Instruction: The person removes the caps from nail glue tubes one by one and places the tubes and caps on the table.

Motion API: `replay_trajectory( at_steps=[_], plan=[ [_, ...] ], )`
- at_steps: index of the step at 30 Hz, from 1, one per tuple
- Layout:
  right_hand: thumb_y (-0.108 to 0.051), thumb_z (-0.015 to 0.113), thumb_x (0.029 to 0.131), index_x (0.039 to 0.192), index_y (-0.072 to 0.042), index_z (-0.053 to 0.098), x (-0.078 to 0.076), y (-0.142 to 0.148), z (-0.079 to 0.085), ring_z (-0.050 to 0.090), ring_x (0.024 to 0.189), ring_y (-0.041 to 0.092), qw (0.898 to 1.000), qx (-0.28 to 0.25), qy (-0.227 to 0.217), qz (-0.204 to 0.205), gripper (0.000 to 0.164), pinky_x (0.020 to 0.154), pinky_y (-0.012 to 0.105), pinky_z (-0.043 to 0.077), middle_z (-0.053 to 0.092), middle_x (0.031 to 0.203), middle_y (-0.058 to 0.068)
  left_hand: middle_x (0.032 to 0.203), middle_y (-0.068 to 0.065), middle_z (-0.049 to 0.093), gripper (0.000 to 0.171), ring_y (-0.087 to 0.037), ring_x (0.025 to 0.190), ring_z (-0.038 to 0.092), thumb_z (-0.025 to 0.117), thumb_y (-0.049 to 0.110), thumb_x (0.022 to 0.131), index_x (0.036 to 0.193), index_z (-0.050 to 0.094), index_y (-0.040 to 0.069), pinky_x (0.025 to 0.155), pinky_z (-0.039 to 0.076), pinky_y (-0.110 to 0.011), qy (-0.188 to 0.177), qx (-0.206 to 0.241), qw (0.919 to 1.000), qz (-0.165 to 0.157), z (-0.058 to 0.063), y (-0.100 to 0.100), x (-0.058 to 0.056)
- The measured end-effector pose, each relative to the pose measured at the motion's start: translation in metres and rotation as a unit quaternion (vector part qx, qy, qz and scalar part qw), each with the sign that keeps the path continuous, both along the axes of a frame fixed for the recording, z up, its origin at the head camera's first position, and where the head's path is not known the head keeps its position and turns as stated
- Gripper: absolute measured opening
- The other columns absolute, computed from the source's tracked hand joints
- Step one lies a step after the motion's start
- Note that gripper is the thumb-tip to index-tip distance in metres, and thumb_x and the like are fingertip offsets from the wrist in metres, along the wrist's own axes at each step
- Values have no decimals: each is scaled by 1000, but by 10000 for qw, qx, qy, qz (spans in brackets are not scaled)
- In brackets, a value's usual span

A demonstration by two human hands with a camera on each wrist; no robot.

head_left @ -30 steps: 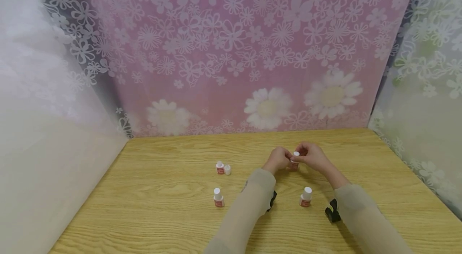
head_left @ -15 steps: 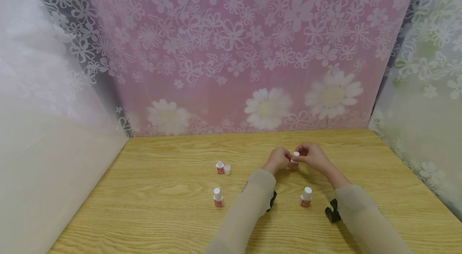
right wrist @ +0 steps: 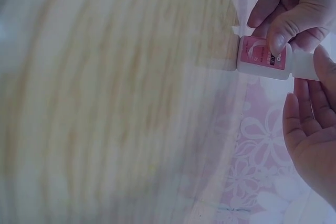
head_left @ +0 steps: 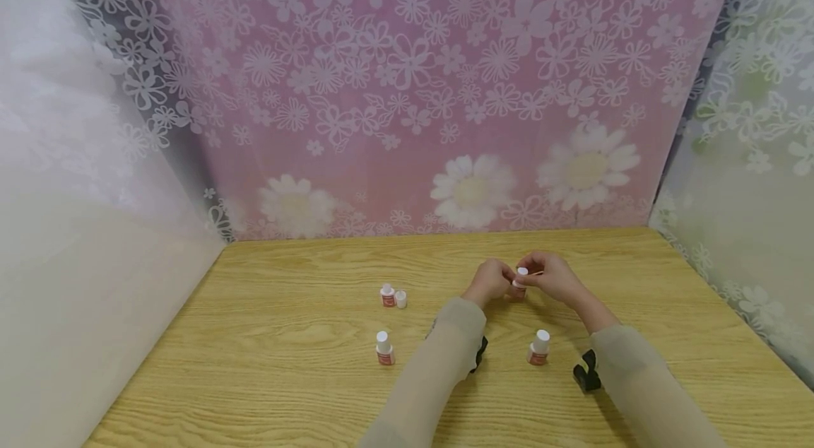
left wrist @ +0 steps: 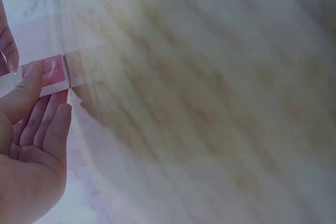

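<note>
At the far right of the table, in the head view, a small white bottle point(head_left: 518, 292) with a pink-red label stands upright between both hands. My left hand point(head_left: 491, 280) grips its body, the thumb across the label point(left wrist: 51, 71) in the left wrist view. The white cap point(right wrist: 304, 65) sits on the bottle's neck, and my right hand point(head_left: 552, 280) pinches it between thumb and fingers. Two like bottles with caps on stand nearer: one front left point(head_left: 384, 350), one front right point(head_left: 538, 349). Farther back on the left is an uncapped bottle point(head_left: 388, 297), its loose cap point(head_left: 400, 300) beside it.
The wood-grain table point(head_left: 286, 377) is bounded by a pink flowered sheet point(head_left: 407, 116) behind and pale sheets at both sides. A black wrist mount point(head_left: 586, 372) hangs under the right sleeve, close to the front right bottle.
The right fingers have shifted slightly around the cap. The left hand, the held bottle and the other bottles stay in place.
</note>
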State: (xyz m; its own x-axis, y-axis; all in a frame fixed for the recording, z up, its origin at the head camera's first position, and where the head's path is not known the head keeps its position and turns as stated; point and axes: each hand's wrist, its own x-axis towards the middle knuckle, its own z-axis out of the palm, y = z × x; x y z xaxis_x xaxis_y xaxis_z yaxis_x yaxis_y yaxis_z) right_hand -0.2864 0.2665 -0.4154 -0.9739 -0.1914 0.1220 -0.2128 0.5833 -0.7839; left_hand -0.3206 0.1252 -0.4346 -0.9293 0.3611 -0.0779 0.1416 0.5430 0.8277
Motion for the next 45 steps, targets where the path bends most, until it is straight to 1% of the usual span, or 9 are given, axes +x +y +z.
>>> replay_trajectory(
  at_steps=[10, 20, 24, 28, 32, 34, 35, 38, 45],
  plan=[
    [-5, 60, 83, 99, 5, 58, 0, 1, -1, 55, 88, 31, 9997, -7, 89, 233, 18, 68, 37, 47, 59, 94, 15, 64, 7, 59, 10, -7, 57, 47, 78, 13, 65, 70, 70, 9, 51, 40, -22, -24, -28, 10000, -29, 4, -1, 3],
    [-2, 57, 85, 103, 8, 56, 1, 1, -2, 54, 92, 35, 9990, -152, 69, 408, 21, 71, 37, 47, 56, 101, 21, 65, 7, 58, 10, -7, 59, 47, 78, 13, 66, 70, 70, 9, 53, 40, -22, -75, -39, 10000, -1, 2, -1, 3],
    [-4, 58, 85, 103, 7, 56, 1, 1, -3, 54, 92, 35, 9987, -199, 105, 462, 21, 71, 37, 47, 56, 102, 21, 65, 7, 58, 10, -7, 59, 47, 78, 13, 66, 71, 70, 9, 53, 40, -22, -50, -39, 10000, -15, 2, -1, 2],
    [-14, 62, 84, 100, 8, 56, 3, 2, -1, 56, 87, 32, 9974, -259, 345, 582, 28, 66, 37, 47, 58, 95, 18, 66, 7, 59, 9, -7, 59, 46, 77, 14, 66, 71, 71, 10, 52, 39, -22, -66, -82, 9999, 8, 2, -2, 3],
    [-25, 67, 79, 95, 5, 55, 5, 0, 1, 56, 81, 26, 9984, 2, 466, 322, 36, 63, 37, 46, 59, 87, 12, 68, 8, 60, 9, -6, 60, 47, 77, 16, 67, 70, 70, 10, 53, 40, -21, 15, -174, 9998, -1, 1, -1, 2],
    [-26, 68, 78, 91, 3, 56, 5, -2, 2, 56, 78, 25, 9984, 243, 499, 89, 34, 62, 36, 45, 59, 83, 10, 67, 8, 60, 10, -5, 61, 47, 77, 16, 67, 70, 70, 9, 54, 40, -20, 142, -223, 9996, -44, 1, -1, 1],
    [-26, 69, 77, 91, 1, 56, 4, -3, 2, 55, 78, 25, 9985, 355, 424, -36, 33, 64, 37, 45, 59, 83, 9, 67, 7, 60, 10, -5, 61, 46, 77, 15, 67, 70, 70, 9, 54, 39, -20, 183, -233, 9995, -57, 1, -1, 1],
    [-23, 70, 77, 89, 0, 56, 3, -4, 2, 55, 76, 24, 9972, 579, 411, -226, 30, 63, 35, 44, 58, 81, 8, 65, 7, 60, 11, -5, 62, 47, 78, 15, 67, 69, 70, 8, 56, 39, -19, 280, -266, 9992, -96, 0, -1, -1],
    [-20, 69, 77, 88, 0, 56, 3, -5, 4, 55, 73, 21, 9972, 569, 392, -279, 27, 61, 33, 44, 58, 79, 6, 65, 6, 60, 7, -6, 61, 46, 74, 13, 72, 73, 70, 7, 54, 38, -19, 324, -384, 9986, -175, 2, -2, -1]
  ],
)
